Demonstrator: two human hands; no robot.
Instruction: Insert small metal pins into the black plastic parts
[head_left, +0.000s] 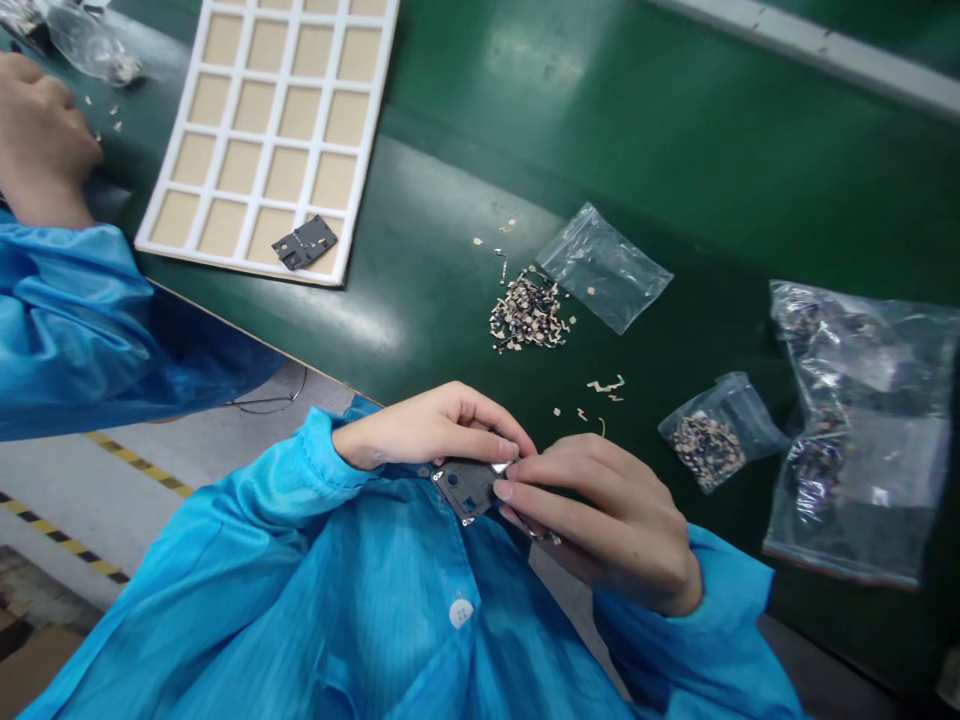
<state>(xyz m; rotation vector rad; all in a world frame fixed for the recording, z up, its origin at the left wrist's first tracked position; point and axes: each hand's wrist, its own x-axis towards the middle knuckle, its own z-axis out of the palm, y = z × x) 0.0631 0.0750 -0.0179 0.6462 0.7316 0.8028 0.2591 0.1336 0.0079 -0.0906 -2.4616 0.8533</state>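
Observation:
Close to my chest, at the bench edge, my left hand (450, 425) grips a flat dark grey plastic phone part (463, 488) with holes and small metal contacts. My right hand (607, 510) meets it at the part's right side, thumb and fingers pinched together at the corner. A small shiny silver piece (504, 466) shows between the fingertips of both hands. Something thin and metallic (546, 537) sticks out under my right fingers; its kind is unclear. Beyond my hands, a pile of tiny dark and beige flex pieces (529, 312) lies on the green bench.
A white gridded tray (251, 148) holds one similar dark part (304, 243). An unfilled zip bag (606, 268), a small bag of pieces (709, 447) and a large clear bag (892, 440) lie rightward. Loose scraps (606, 384) are scattered nearby. A co-worker's hand (45, 140) is at left.

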